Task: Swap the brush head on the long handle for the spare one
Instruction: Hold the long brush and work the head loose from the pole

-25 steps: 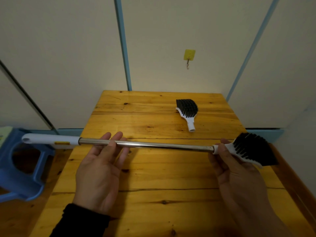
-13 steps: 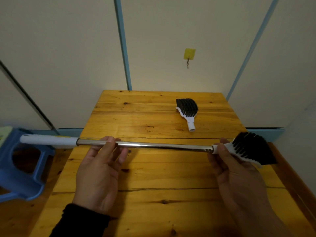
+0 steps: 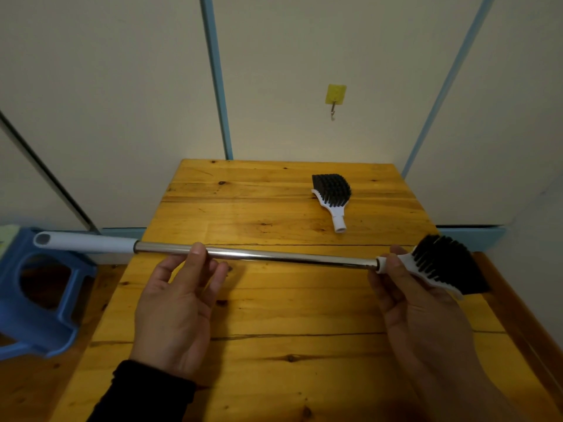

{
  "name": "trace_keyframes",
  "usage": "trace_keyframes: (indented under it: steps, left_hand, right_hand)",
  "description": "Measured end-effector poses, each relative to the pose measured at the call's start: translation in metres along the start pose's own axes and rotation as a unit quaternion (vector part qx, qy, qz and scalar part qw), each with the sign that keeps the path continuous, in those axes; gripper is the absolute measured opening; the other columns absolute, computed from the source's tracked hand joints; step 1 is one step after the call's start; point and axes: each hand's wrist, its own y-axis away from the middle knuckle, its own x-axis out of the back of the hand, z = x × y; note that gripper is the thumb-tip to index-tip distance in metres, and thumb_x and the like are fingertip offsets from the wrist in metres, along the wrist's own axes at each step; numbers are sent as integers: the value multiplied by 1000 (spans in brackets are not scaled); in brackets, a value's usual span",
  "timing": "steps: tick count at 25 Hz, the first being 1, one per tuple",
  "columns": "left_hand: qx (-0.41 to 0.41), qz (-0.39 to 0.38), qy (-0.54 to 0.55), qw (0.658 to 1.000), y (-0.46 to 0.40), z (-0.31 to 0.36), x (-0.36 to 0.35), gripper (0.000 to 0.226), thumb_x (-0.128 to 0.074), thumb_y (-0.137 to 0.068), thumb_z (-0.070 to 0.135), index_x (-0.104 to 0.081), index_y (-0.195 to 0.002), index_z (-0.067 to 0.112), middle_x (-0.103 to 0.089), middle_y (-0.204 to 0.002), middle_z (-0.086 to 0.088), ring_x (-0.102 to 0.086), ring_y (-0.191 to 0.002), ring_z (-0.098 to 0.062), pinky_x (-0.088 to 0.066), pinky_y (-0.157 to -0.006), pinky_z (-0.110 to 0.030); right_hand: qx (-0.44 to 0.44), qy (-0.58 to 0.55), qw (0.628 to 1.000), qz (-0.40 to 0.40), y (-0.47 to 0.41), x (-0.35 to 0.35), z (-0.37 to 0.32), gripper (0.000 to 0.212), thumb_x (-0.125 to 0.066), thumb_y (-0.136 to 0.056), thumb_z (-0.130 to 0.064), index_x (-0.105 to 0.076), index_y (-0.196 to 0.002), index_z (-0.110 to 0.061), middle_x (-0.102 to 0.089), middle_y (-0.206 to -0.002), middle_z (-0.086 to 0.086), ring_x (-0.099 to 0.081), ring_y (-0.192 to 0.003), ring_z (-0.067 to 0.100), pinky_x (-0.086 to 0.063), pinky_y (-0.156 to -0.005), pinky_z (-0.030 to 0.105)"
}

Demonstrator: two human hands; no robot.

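Head cam: left hand (image 3: 179, 303) loosely pinching handle (image 3: 274, 256), right hand (image 3: 405, 287) clamped on brush head (image 3: 441, 264) neck at 3 o'clock. Loose left grip, so handle probably just spins with head.

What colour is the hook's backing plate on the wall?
Yellow hook plate, seen in the head view.

We see a knotty pine worktop (image 3: 274, 300) filling the lower middle of the view, its far edge against a cream wall (image 3: 122, 86) crossed by pale blue strips (image 3: 216, 77). At about 12 o'clock above the worktop, a small yellow adhesive hook (image 3: 335, 95) is stuck to the wall. At 9 o'clock, beside the worktop's left edge, we find a blue plastic stool (image 3: 36, 300) on the brown floor.
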Motion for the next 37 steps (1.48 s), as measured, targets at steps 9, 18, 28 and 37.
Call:
trace_keyframes:
  steps: [9,18,28,37]
  left_hand:
    - [12,-25,-5,1000,1,2,-4,34,-56,-105,4,-62,-138,10,-82,-119,-10,-78,-112,-20,-64,-91,-33]
    - [18,8,7,1000,0,-3,-2,33,-69,-97,7,-61,-129,9,-84,-102,-9,-75,-120,-25,-65,-84,-30]
    - [8,1,-2,1000,3,2,-4,42,-66,-98,1,-57,-139,9,-83,-116,-11,-79,-113,-25,-64,-89,-34]
    - [-5,-2,7,1000,5,2,-5,59,-77,-77,12,-63,-134,14,-84,-112,-9,-78,-105,-19,-64,-88,-28]
  right_hand:
    - [-11,5,1000,10,-2,2,0,41,-71,-76,-13,-69,-116,-9,-75,-118,5,-71,-111,20,-61,-86,36]
    - [-9,9,1000,5,-4,4,2,31,-71,-80,-9,-69,-112,-10,-74,-114,6,-71,-111,22,-61,-87,37]
    - [0,5,1000,-2,-4,2,0,41,-70,-82,1,-66,-119,-16,-76,-114,1,-72,-105,17,-60,-82,34]
    - [9,6,1000,2,-7,6,1,39,-68,-87,5,-68,-115,-23,-79,-106,-7,-72,-108,17,-60,-84,34]
